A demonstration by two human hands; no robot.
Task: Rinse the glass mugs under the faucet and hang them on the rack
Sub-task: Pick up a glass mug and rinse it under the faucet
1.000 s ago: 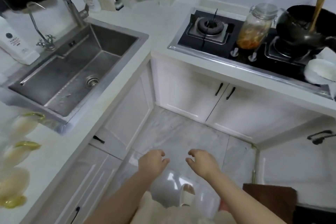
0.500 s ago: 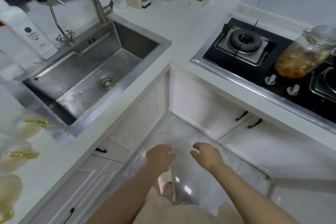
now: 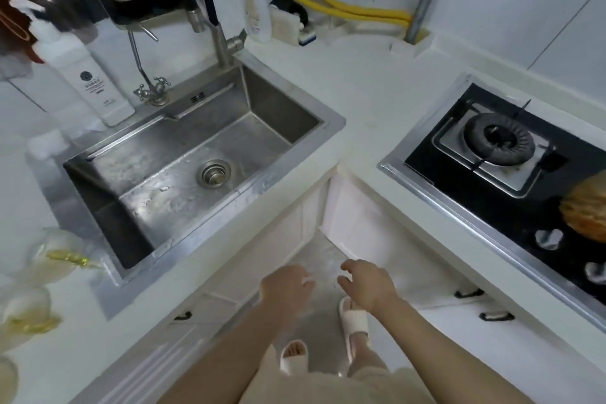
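Note:
Several clear glass mugs with gold handles lie blurred on the white counter at the left edge, beside the steel sink. The tall faucet rises at the sink's back corner, with a smaller tap to its left. My left hand and my right hand hang side by side over the floor in front of the corner cabinets, fingers loosely curled and holding nothing. Both hands are well short of the mugs and the sink. I cannot make out a mug rack.
A white pump bottle stands behind the sink. A detergent bottle and a sponge sit by the back wall. The gas stove fills the right counter, with a jar at its edge. My slippered feet stand on the floor below.
The view has swung left and closer to the sink, which now fills the middle. Both hands stay low and empty, shifted slightly forward.

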